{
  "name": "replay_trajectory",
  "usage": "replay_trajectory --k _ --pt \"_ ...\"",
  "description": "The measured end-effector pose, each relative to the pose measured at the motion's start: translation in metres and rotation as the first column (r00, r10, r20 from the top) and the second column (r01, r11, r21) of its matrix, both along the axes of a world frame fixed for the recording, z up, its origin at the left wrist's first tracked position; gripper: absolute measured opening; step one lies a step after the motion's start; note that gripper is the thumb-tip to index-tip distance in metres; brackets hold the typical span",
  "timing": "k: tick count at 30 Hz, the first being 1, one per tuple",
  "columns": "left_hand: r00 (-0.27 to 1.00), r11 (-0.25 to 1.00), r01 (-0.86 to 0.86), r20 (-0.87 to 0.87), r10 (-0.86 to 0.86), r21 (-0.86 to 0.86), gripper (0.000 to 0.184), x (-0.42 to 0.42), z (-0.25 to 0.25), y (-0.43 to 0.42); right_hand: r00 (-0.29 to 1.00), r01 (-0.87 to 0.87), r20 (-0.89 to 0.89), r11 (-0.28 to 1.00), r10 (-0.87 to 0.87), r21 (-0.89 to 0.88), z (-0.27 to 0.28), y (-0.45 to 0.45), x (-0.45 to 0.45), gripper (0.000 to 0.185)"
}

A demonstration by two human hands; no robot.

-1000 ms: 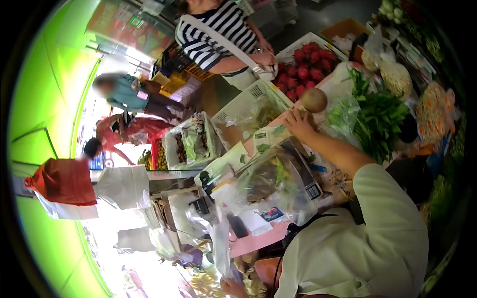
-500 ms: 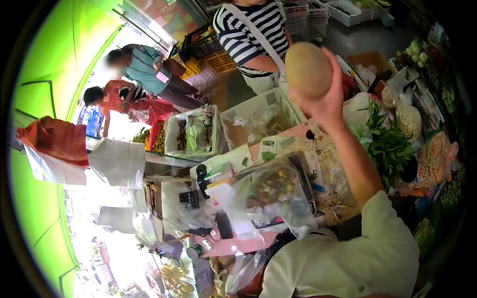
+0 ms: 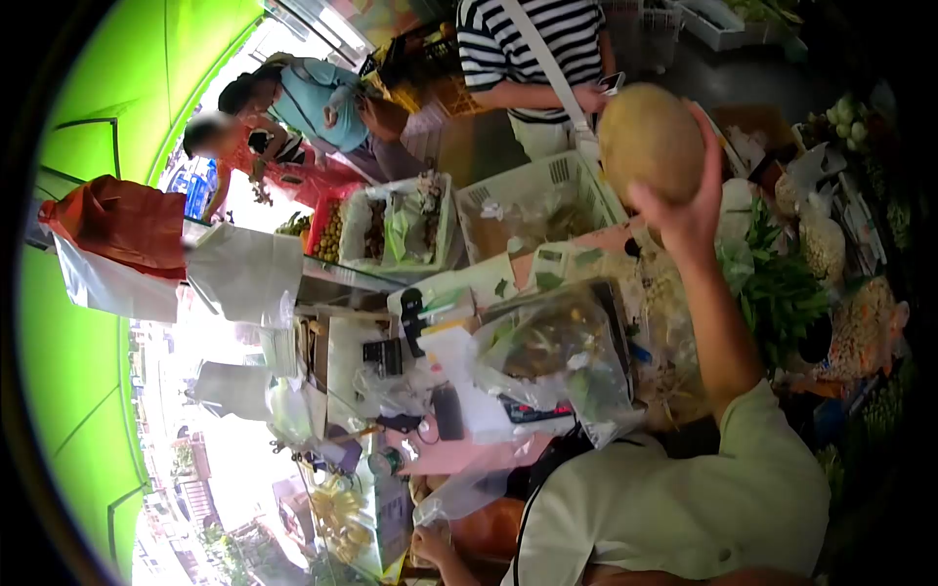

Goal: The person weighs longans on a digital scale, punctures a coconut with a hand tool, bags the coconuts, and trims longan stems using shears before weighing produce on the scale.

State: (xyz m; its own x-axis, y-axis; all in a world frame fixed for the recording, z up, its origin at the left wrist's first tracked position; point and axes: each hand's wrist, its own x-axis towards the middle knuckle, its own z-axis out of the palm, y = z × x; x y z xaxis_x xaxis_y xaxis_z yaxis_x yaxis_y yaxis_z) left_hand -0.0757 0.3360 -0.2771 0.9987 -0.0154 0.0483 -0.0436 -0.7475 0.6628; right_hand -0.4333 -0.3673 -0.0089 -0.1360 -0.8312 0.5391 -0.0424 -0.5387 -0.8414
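My right hand [image 3: 689, 210] is raised and wrapped round a tan, rounded melon [image 3: 652, 144], thumb below it and fingers along its right side. Low in the view, my left hand [image 3: 431, 544] is closed on a thin clear plastic bag [image 3: 474, 493], which stretches up to the right. Between my hands, another clear bag [image 3: 547, 337] with greenish-brown contents too blurred to name lies on a scale, its red-lit display [image 3: 535, 410] showing at the front edge.
A white crate [image 3: 489, 220] holds plastic and scraps; beside it a foam box [image 3: 445, 230] holds produce. Leafy greens [image 3: 782, 283] and bagged goods [image 3: 865, 327] are at right. A person in a striped top [image 3: 532, 49] faces the counter; others stand at left. White bags [image 3: 244, 273] hang at left.
My left hand has come into view at the bottom, gripping the clear bag. The melon sits slightly lower and further right in view. The striped-top person's hand now shows with a phone.
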Motion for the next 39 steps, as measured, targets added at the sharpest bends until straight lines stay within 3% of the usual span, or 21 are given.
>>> replay_trajectory --k 1,2,3,7,9,11,15,19,21,23,25,27,29,30,31,32,34,35,36,37,39 --pt "0.998 0.997 0.056 -0.038 -0.055 0.048 0.035 0.009 -0.008 0.004 0.993 -0.072 0.074 0.981 0.087 -0.18 -0.003 0.005 0.0 0.098" --pt "0.995 0.975 -0.095 -0.047 0.087 -0.199 0.035 -0.006 0.01 -0.026 0.983 -0.087 0.131 0.96 0.125 -0.265 -0.003 0.003 0.002 0.1" --pt "0.993 0.974 -0.114 -0.056 0.105 -0.195 0.035 -0.018 0.021 -0.045 0.968 -0.1 0.185 0.939 0.168 -0.328 -0.004 0.007 0.003 0.101" --pt "0.995 0.969 -0.102 -0.032 0.098 -0.223 0.042 0.004 0.026 -0.036 0.999 -0.05 -0.004 0.999 0.05 -0.018 0.004 0.002 -0.01 0.107" --pt "0.996 0.928 -0.086 0.001 0.093 -0.363 0.043 0.007 0.025 -0.039 0.955 -0.201 0.146 0.926 0.258 -0.321 -0.004 0.014 -0.006 0.104" --pt "0.989 0.981 -0.145 -0.005 0.146 -0.129 0.044 -0.016 0.087 -0.097 0.992 -0.122 -0.056 0.987 0.117 -0.102 -0.022 0.001 -0.01 0.096" --pt "0.971 0.787 -0.237 -0.158 0.178 -0.57 0.043 -0.011 0.106 -0.142 0.855 -0.061 -0.499 0.983 0.14 0.172 -0.122 -0.028 -0.021 0.1" --pt "0.981 0.808 -0.165 -0.178 0.075 -0.566 0.042 -0.038 0.135 -0.168 0.671 -0.036 -0.708 0.964 0.219 0.263 -0.227 -0.012 -0.031 0.101" --pt "0.99 0.848 -0.095 -0.137 0.027 -0.521 0.041 -0.042 0.144 -0.17 0.453 0.051 -0.861 0.958 0.23 0.283 -0.257 0.003 -0.03 0.102" --pt "0.99 0.788 -0.125 -0.127 0.06 -0.603 0.035 -0.039 0.141 -0.162 0.436 -0.002 -0.856 0.952 0.277 0.307 -0.276 0.008 -0.033 0.102" --pt "0.922 0.96 0.273 0.303 -0.242 -0.063 0.035 -0.015 0.117 -0.114 0.131 0.133 -0.965 0.96 0.228 0.245 -0.294 0.017 -0.027 0.097" --pt "0.772 0.866 0.311 0.427 -0.471 0.393 0.041 -0.016 0.129 -0.118 0.059 0.115 -0.989 0.983 0.135 0.141 -0.318 0.022 -0.029 0.094" --pt "0.953 0.891 0.296 0.171 -0.251 -0.343 0.039 -0.033 0.149 -0.135 -0.012 0.093 -0.999 0.995 0.036 0.034 -0.343 0.022 -0.034 0.09" --pt "0.838 0.919 0.377 0.378 -0.393 0.118 0.04 -0.042 0.163 -0.142 0.011 0.082 -1.0 0.997 -0.014 -0.013 -0.356 0.018 -0.036 0.088" --pt "0.662 0.777 0.296 0.467 -0.586 0.556 0.04 -0.046 0.174 -0.149 0.031 0.076 -0.997 0.995 -0.064 -0.061 -0.362 0.018 -0.038 0.085" --pt "0.663 0.778 0.298 0.466 -0.586 0.553 0.04 -0.047 0.181 -0.157 0.028 0.077 -0.997 0.995 -0.066 -0.064 -0.35 0.023 -0.037 0.085" --pt "0.537 0.758 0.335 0.548 -0.641 0.559 0.021 -0.05 0.191 -0.172 0.433 0.067 -0.868 0.951 0.244 0.301 -0.299 0.034 -0.039 0.074" --pt "0.496 0.751 0.348 0.57 -0.655 0.561 0.014 -0.052 0.199 -0.18 0.421 0.068 -0.873 0.952 0.245 0.299 -0.286 0.035 -0.041 0.074" --pt "0.842 0.846 0.503 0.321 -0.433 -0.178 0.01 -0.054 0.211 -0.193 0.599 0.038 -0.762 0.941 0.247 0.335 -0.274 0.031 -0.043 0.065" --pt "0.907 0.597 0.125 -0.152 -0.392 -0.792 0.015 -0.054 0.217 -0.204 0.75 0.0 -0.616 0.932 0.24 0.363 -0.258 0.031 -0.044 0.057" --pt "0.866 0.566 0.195 -0.13 -0.483 -0.801 0.023 -0.053 0.216 -0.217 0.869 -0.06 -0.453 0.951 0.199 0.302 -0.186 0.054 -0.034 0.057"
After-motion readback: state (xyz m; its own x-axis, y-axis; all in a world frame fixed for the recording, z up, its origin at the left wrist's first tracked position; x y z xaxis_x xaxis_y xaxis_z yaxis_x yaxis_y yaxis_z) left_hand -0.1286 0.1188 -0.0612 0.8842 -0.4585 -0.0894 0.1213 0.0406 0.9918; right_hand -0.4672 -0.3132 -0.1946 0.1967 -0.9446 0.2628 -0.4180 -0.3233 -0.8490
